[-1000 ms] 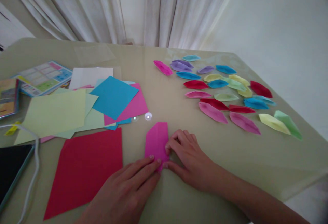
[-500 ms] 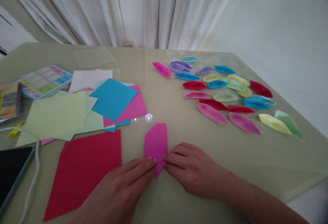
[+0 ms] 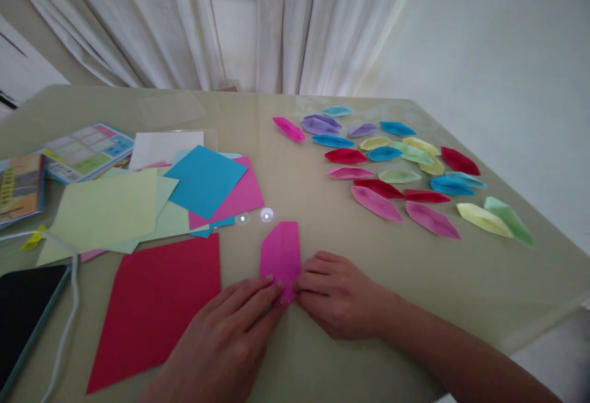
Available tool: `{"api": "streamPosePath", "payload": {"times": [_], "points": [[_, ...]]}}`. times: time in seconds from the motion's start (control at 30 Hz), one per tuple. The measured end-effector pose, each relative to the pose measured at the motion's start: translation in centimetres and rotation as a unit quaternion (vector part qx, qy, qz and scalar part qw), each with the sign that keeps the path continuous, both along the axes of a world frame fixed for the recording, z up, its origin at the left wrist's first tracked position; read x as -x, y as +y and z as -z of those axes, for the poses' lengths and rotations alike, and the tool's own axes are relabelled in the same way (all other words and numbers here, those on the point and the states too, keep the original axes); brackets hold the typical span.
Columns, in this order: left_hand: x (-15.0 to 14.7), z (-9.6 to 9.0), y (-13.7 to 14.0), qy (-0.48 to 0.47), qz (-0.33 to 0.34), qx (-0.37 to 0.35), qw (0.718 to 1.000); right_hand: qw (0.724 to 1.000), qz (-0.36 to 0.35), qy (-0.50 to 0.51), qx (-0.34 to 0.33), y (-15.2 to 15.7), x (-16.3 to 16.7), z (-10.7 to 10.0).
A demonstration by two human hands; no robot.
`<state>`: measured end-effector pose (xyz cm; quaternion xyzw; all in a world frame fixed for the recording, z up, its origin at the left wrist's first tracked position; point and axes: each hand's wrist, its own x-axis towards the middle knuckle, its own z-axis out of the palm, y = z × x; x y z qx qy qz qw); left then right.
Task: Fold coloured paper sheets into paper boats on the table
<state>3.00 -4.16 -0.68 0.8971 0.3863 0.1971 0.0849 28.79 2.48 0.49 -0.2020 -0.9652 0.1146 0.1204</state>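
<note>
Magenta paper (image 3: pixel 282 252), one folded piece, lies on bench (image 3: pixel 322 372) between hands: left hand (image 3: pixel 230 323), fingers extended, presses its lower end, probably to steady it; right hand (image 3: pixel 341 295), fingers bunched, meets its right edge, pinch unclear. Just left, one red sheet (image 3: pixel 161 298); farther right, four red folded pieces (image 3: pixel 345 156), presumably kept off flat stock.

On the table (image 3: pixel 461 280) before us, the folded paper (image 3: pixel 280 252) lies with our left hand (image 3: pixel 230 326) on its near end and our right hand (image 3: pixel 341 295) at its right edge. Left of it we have the sheet (image 3: pixel 157 298), the pile (image 3: pixel 106 206) behind that, and the books (image 3: pixel 87 152) farther back. The shapes (image 3: pixel 378 203) lie right, beyond our hands; the curtains (image 3: pixel 124 16) hang behind the table.
</note>
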Motion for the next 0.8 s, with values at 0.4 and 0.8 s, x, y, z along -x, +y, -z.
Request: {"api": "streamPosePath", "payload": {"times": [0.4, 0.8], "points": [[2.5, 1.1, 3.5, 0.037, -0.049, 0.002, 0.998, 0.990, 0.137, 0.022, 0.022, 2.8, -1.4, 0.9], [-5.4, -0.3, 6.2, 0.122, -0.041, -0.017, 0.991, 0.987, 0.161, 0.006, -0.007, 2.0, -0.8, 1.4]]}}
